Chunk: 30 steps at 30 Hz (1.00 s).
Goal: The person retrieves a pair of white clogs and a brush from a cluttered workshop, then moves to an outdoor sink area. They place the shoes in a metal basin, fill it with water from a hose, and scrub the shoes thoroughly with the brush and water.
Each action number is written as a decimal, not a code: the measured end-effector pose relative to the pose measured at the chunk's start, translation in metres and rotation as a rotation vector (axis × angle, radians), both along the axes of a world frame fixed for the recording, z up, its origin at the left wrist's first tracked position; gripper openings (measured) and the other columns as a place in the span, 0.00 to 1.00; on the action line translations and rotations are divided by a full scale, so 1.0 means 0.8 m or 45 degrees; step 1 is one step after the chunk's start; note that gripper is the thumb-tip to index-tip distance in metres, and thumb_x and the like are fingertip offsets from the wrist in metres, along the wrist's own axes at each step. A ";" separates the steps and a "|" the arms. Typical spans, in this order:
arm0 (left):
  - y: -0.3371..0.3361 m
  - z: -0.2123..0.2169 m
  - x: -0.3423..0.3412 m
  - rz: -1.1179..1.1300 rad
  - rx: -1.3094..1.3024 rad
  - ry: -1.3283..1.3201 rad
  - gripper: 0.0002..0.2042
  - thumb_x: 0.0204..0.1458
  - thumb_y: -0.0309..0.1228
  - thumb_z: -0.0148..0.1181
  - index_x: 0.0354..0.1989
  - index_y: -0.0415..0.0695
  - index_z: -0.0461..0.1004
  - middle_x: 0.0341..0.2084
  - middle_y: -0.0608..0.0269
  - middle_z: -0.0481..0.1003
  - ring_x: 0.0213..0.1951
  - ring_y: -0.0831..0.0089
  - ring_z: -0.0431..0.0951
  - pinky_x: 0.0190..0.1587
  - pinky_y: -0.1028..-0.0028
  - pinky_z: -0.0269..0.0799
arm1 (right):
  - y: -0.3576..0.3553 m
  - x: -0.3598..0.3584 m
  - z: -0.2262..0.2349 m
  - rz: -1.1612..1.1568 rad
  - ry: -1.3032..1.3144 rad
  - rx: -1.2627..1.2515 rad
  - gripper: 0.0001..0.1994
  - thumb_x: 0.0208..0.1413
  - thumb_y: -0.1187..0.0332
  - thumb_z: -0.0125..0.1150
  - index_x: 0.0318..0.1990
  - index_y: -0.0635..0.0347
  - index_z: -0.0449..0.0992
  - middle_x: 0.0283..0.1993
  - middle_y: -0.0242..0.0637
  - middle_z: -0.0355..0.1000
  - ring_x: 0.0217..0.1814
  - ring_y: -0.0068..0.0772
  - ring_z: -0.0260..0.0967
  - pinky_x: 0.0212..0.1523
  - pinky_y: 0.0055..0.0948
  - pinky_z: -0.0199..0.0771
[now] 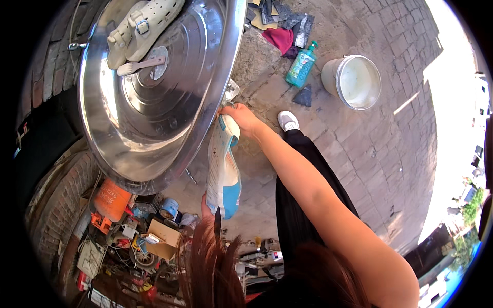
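My right hand (241, 118) is closed on the upper end of a white and blue plastic bag (224, 177), right beside the rim of a large shiny metal basin (149, 120). At the bag's lower end my left hand (206, 207) grips its side; hair and the bag hide most of that hand. A pair of pale clog-like shoes (146, 28) with holes and buckled straps lies inside the basin. Below them a light-coloured brush (141, 66) rests with its bristles toward the left. What is inside the bag cannot be seen.
On the paving stand a white bucket (335, 77) and a teal pump bottle (302, 66). Dark scraps and a dark red cloth (279, 39) lie beyond. Clutter fills the lower left, including an orange container (111, 199) and a cardboard box (163, 239). My shoe (288, 121) is near the bucket.
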<state>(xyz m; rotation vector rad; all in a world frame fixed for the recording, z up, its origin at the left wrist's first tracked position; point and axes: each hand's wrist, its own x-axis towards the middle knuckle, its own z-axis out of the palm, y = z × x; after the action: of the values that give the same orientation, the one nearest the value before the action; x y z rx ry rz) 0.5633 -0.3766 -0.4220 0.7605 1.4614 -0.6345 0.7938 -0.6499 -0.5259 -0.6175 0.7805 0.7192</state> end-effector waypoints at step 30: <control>-0.053 0.065 0.143 -0.225 0.168 0.194 0.22 0.59 0.43 0.45 0.57 0.42 0.64 0.53 0.57 0.69 0.53 0.61 0.70 0.57 0.64 0.67 | 0.014 0.073 -0.045 0.170 0.315 -0.302 0.19 0.49 0.57 0.61 0.34 0.70 0.75 0.31 0.42 0.75 0.30 0.35 0.73 0.33 0.33 0.70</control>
<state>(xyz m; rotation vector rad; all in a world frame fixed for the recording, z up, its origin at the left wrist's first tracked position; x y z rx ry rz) 0.6775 -0.4192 -0.3697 0.9693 1.5985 -0.7492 0.8525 -0.6388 -0.5623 -0.8104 1.0713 0.8426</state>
